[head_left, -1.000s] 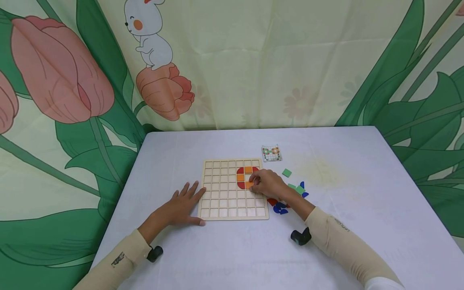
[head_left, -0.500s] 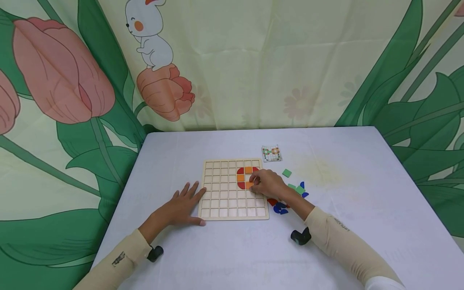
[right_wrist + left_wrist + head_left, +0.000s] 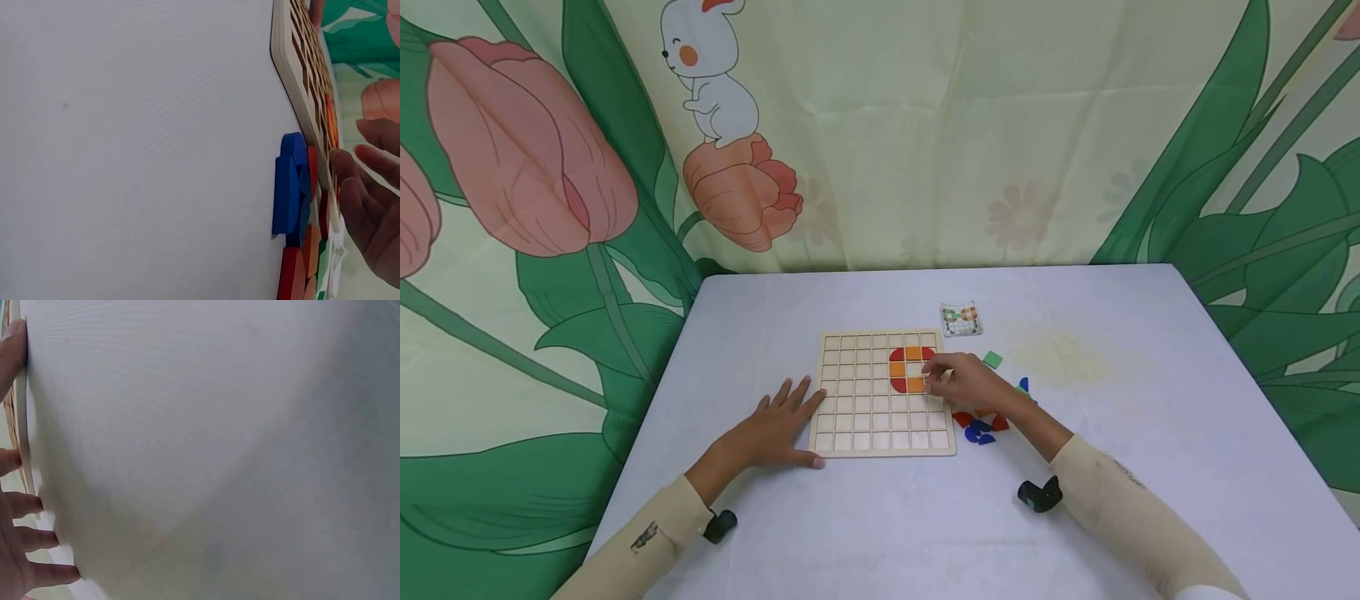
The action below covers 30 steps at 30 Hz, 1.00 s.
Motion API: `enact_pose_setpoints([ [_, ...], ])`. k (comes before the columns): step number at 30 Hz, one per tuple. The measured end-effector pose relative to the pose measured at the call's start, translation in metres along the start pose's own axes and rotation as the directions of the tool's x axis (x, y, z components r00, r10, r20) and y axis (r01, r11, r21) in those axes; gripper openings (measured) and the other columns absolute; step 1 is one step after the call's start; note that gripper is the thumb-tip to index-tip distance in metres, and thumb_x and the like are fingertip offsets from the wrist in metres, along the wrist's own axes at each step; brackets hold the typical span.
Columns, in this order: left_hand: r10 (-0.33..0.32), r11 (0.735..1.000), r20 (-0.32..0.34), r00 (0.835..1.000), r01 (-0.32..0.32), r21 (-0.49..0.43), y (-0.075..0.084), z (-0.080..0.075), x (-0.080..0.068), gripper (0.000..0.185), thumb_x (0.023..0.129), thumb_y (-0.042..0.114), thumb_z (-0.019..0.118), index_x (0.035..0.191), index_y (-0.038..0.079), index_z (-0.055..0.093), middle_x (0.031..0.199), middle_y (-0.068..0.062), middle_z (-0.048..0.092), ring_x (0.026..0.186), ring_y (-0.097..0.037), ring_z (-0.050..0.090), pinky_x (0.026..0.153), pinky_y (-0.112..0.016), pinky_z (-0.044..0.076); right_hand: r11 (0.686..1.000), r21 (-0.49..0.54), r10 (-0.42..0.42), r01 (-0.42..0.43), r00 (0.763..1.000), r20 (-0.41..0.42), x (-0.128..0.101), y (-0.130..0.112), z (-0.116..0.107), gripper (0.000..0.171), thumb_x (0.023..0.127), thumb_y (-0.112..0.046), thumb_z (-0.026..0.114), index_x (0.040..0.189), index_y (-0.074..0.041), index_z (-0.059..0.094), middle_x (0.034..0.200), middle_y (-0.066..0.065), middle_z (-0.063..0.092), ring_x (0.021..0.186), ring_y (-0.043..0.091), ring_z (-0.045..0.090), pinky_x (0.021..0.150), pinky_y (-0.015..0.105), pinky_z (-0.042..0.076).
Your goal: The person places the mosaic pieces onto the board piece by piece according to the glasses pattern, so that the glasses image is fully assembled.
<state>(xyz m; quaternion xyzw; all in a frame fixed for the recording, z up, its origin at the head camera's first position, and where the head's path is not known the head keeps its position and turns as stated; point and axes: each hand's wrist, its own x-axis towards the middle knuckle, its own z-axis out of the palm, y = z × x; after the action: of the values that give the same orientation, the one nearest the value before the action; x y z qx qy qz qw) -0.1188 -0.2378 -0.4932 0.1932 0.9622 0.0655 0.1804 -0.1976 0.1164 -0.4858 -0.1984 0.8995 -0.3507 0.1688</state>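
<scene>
Wooden grid board (image 3: 859,398) lies between my hands: left hand (image 3: 772,429) flat against its left edge, right hand (image 3: 967,382) loose-fingered, empty, beside the orange tiles (image 3: 907,368).

Soft, even light is falling from above, and the head view is staying bright and sharp throughout. The worktop (image 3: 865,533) is reflecting it without glare; only faint, short shadows are gathering under the left hand (image 3: 775,429) and right hand (image 3: 973,385). In both wrist views the pale surface is filling most of the frame and washing out, and the fingers (image 3: 369,212) nearest the lens are blurring, as are those fingers (image 3: 25,503) at the left edge.
</scene>
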Motion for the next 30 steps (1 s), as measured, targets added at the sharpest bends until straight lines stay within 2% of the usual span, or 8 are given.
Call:
enact_pose_setpoints([
  [2,0.001,1.0,0.0,1.0,-0.001,-0.002,0.0,0.0,0.0,0.114,0.075,0.077,0.068,0.161,0.019,0.023,0.169,-0.017,0.012,0.153,-0.047,0.01,0.113,-0.071,0.024,1.0,0.011,-0.014,0.013,1.0,0.01,-0.005,0.002,-0.003,0.026,0.094,-0.022,0.071,0.118,-0.015,0.07,0.101,-0.002,0.069,0.092,0.016,0.061,0.081,0.028,0.056],
  [6,0.003,1.0,0.0,1.0,-0.003,-0.005,-0.001,0.001,0.0,0.113,0.075,0.077,0.068,0.161,0.019,0.022,0.169,-0.017,0.012,0.153,-0.047,0.01,0.113,-0.071,0.024,0.999,0.044,-0.005,0.004,1.0,0.021,-0.015,0.006,-0.007,0.028,0.094,-0.023,0.071,0.121,-0.013,0.069,0.105,0.0,0.07,0.088,0.016,0.061,0.073,0.026,0.056],
  [9,0.005,1.0,-0.004,1.0,-0.005,-0.004,-0.001,0.001,-0.001,0.113,0.075,0.077,0.068,0.161,0.019,0.023,0.168,-0.017,0.012,0.153,-0.047,0.01,0.113,-0.071,0.024,0.998,0.062,0.001,-0.003,1.0,0.019,-0.022,0.011,-0.01,0.03,0.095,-0.022,0.07,0.123,-0.012,0.068,0.105,0.002,0.069,0.08,0.017,0.06,0.062,0.026,0.055],
  [13,0.004,1.0,-0.01,1.0,-0.004,-0.004,0.0,0.0,-0.001,0.113,0.075,0.076,0.068,0.161,0.018,0.023,0.168,-0.017,0.013,0.153,-0.047,0.011,0.113,-0.071,0.025,0.997,0.071,0.005,-0.005,1.0,0.003,-0.03,0.018,-0.016,0.027,0.096,-0.021,0.068,0.121,-0.011,0.068,0.102,0.002,0.068,0.068,0.018,0.059,0.056,0.028,0.053],
  [16,0.004,1.0,-0.005,1.0,-0.004,-0.009,0.0,0.0,-0.002,0.113,0.075,0.076,0.068,0.161,0.018,0.023,0.168,-0.018,0.012,0.153,-0.047,0.01,0.113,-0.071,0.024,0.996,0.08,0.032,-0.031,0.999,-0.014,-0.037,0.024,-0.02,0.025,0.095,-0.021,0.069,0.118,-0.013,0.069,0.099,0.002,0.067,0.064,0.019,0.06,0.055,0.027,0.052],
  [22,0.009,1.0,-0.005,1.0,-0.009,-0.01,0.0,-0.001,-0.003,0.112,0.076,0.075,0.069,0.161,0.018,0.023,0.168,-0.018,0.012,0.153,-0.047,0.01,0.113,-0.071,0.024,0.998,0.06,0.04,-0.037,0.998,-0.048,-0.049,0.034,-0.023,0.029,0.093,-0.018,0.072,0.121,-0.009,0.069,0.102,0.005,0.069,0.066,0.017,0.058,0.057,0.025,0.053],
  [30,0.01,1.0,-0.008,1.0,-0.01,-0.013,0.0,-0.002,-0.003,0.112,0.076,0.074,0.07,0.161,0.017,0.024,0.168,-0.018,0.013,0.153,-0.048,0.011,0.112,-0.072,0.024,0.993,0.091,0.073,-0.071,0.997,-0.018,-0.058,0.034,-0.022,0.027,0.091,-0.015,0.073,0.117,-0.008,0.07,0.097,0.003,0.069,0.067,0.018,0.061,0.059,0.028,0.056],
])
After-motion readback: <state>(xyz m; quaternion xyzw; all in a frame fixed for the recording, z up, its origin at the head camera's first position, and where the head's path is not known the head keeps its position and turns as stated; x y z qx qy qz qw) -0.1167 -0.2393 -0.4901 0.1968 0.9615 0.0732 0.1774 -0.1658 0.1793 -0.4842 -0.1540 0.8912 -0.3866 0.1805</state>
